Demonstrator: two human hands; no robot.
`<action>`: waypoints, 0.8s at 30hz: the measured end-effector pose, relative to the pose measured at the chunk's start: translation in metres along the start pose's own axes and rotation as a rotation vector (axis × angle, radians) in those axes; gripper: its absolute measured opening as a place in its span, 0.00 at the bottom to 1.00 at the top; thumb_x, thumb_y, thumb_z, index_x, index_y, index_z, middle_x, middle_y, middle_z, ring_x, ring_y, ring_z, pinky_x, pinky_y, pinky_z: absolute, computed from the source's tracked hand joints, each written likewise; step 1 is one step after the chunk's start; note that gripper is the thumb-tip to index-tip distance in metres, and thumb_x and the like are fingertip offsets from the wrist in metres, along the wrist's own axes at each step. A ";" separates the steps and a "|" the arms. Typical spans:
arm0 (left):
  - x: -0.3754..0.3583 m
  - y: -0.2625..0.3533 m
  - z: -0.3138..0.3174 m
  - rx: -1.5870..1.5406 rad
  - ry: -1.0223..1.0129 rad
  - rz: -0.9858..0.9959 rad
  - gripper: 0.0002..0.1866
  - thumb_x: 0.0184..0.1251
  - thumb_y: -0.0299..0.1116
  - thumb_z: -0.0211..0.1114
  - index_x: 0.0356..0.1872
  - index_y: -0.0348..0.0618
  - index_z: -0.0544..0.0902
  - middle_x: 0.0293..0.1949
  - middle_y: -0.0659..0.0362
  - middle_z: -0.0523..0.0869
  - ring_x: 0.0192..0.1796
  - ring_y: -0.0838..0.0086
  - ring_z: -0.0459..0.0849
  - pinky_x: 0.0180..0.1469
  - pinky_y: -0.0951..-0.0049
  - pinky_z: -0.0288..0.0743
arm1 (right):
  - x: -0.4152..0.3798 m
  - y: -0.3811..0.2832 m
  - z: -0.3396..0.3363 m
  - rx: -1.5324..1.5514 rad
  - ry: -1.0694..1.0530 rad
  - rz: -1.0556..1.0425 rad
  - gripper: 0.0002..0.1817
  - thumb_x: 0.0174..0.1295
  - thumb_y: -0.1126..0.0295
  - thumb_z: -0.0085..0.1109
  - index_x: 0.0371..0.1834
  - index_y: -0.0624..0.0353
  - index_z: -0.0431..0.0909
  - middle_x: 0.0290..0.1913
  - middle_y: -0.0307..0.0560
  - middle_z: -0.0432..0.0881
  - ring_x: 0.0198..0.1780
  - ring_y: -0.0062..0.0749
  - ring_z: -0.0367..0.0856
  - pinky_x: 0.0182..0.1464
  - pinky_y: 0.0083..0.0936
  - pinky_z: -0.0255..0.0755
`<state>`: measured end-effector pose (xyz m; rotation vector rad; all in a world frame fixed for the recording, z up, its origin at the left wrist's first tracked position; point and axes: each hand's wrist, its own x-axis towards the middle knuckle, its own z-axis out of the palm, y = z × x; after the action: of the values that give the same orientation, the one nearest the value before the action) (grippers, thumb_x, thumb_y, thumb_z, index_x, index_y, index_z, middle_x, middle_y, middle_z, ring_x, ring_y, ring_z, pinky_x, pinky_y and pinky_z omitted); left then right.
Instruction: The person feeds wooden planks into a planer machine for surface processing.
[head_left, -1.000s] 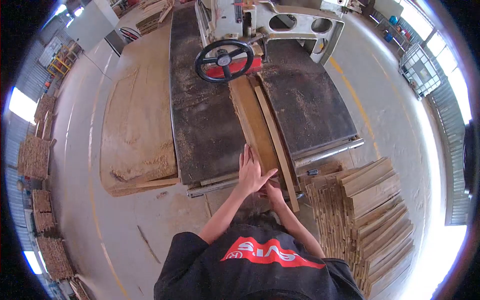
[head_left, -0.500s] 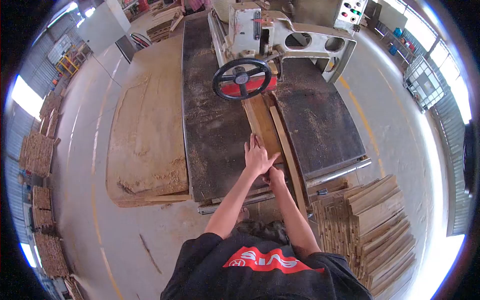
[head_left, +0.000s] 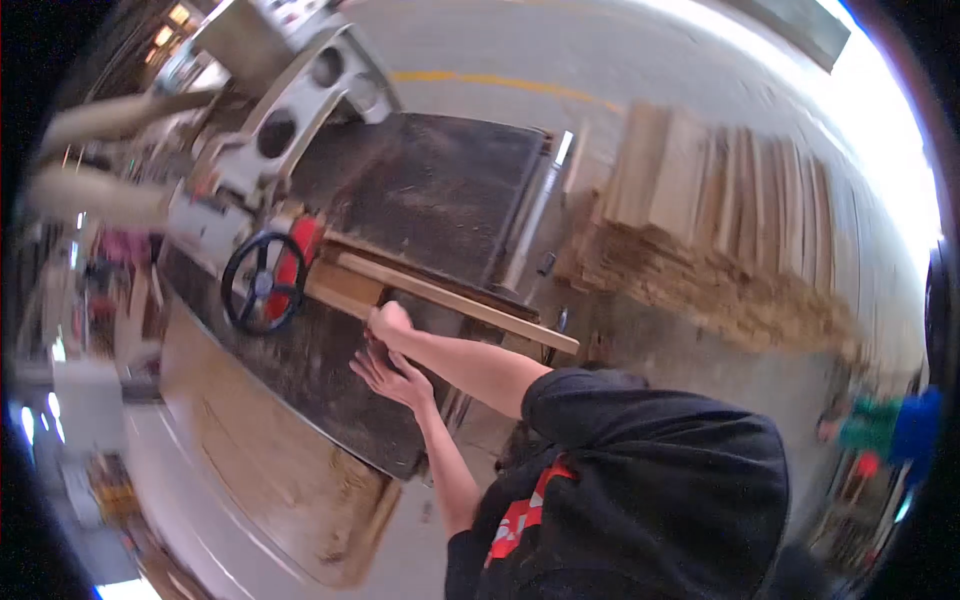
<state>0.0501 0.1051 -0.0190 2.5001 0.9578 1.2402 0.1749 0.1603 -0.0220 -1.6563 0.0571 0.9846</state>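
1. Right hand (head_left: 390, 323): fingers curled in, fist-like, at the near end of the brown flat wooden board (head_left: 345, 290); can't tell if it grips anything.
2. Left hand (head_left: 397, 383): open, fingers spread, nothing held, just beside right hand, off the board and over the dark tabletop (head_left: 430, 190); contact with the surface unclear.
3. Board: flat on dark tabletop, far end toward the red machine part (head_left: 293, 268) behind the black round handwheel (head_left: 263, 283).
4. Pale narrow wooden strip (head_left: 450, 297): runs along the board's side, near end sticking out past the tabletop edge.
5. Grey-white metal machine frame (head_left: 300, 110) with round holes: stands over the tabletop's far side.
6. Silver metal bar (head_left: 540, 210): along tabletop edge.
7. Large stack of light-brown planks (head_left: 690, 200): near that bar.
8. Picture blurry, fine detail lost.
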 end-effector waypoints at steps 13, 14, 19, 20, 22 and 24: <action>-0.006 0.001 0.009 0.224 -0.183 -0.065 0.38 0.83 0.60 0.61 0.73 0.33 0.76 0.78 0.38 0.74 0.83 0.36 0.63 0.78 0.34 0.63 | -0.135 0.033 -0.455 -0.300 0.813 -0.496 0.25 0.69 0.51 0.74 0.59 0.58 0.86 0.52 0.53 0.92 0.55 0.43 0.91 0.60 0.40 0.83; -0.006 0.004 0.012 0.241 -0.203 -0.062 0.38 0.82 0.61 0.60 0.74 0.34 0.76 0.78 0.39 0.74 0.83 0.37 0.63 0.78 0.34 0.63 | -0.146 0.040 -0.486 -0.473 0.917 -0.322 0.38 0.64 0.44 0.77 0.67 0.61 0.80 0.58 0.56 0.88 0.61 0.46 0.88 0.65 0.41 0.80; -0.007 0.002 0.011 0.310 -0.242 -0.052 0.39 0.81 0.63 0.62 0.74 0.36 0.76 0.79 0.40 0.73 0.84 0.41 0.62 0.79 0.35 0.61 | -0.122 0.110 -0.583 -1.008 1.068 -0.103 0.45 0.62 0.51 0.78 0.80 0.51 0.68 0.79 0.63 0.68 0.79 0.60 0.68 0.77 0.53 0.67; -0.006 0.003 0.011 0.326 -0.248 -0.056 0.39 0.81 0.63 0.62 0.74 0.36 0.76 0.79 0.40 0.73 0.84 0.41 0.62 0.78 0.35 0.62 | -0.119 0.112 -0.590 -1.118 1.034 -0.102 0.44 0.65 0.56 0.75 0.84 0.43 0.65 0.83 0.65 0.64 0.82 0.63 0.64 0.79 0.58 0.64; -0.004 0.005 0.012 0.375 -0.274 -0.080 0.40 0.80 0.62 0.63 0.75 0.36 0.75 0.78 0.41 0.74 0.84 0.41 0.63 0.78 0.35 0.62 | -0.078 0.132 -0.605 -1.316 1.067 -0.084 0.41 0.71 0.60 0.68 0.86 0.28 0.61 0.84 0.72 0.59 0.84 0.69 0.59 0.81 0.68 0.57; -0.006 0.004 0.011 0.395 -0.292 -0.093 0.40 0.79 0.62 0.64 0.75 0.35 0.74 0.77 0.40 0.75 0.83 0.41 0.64 0.77 0.35 0.63 | -0.053 0.143 -0.613 -1.382 1.008 -0.042 0.39 0.77 0.63 0.60 0.87 0.17 0.58 0.86 0.76 0.56 0.85 0.76 0.54 0.79 0.78 0.52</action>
<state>0.0576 0.0995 -0.0281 2.7807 1.3250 0.6819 0.4133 -0.4185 -0.1028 -3.2579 0.0019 -0.1123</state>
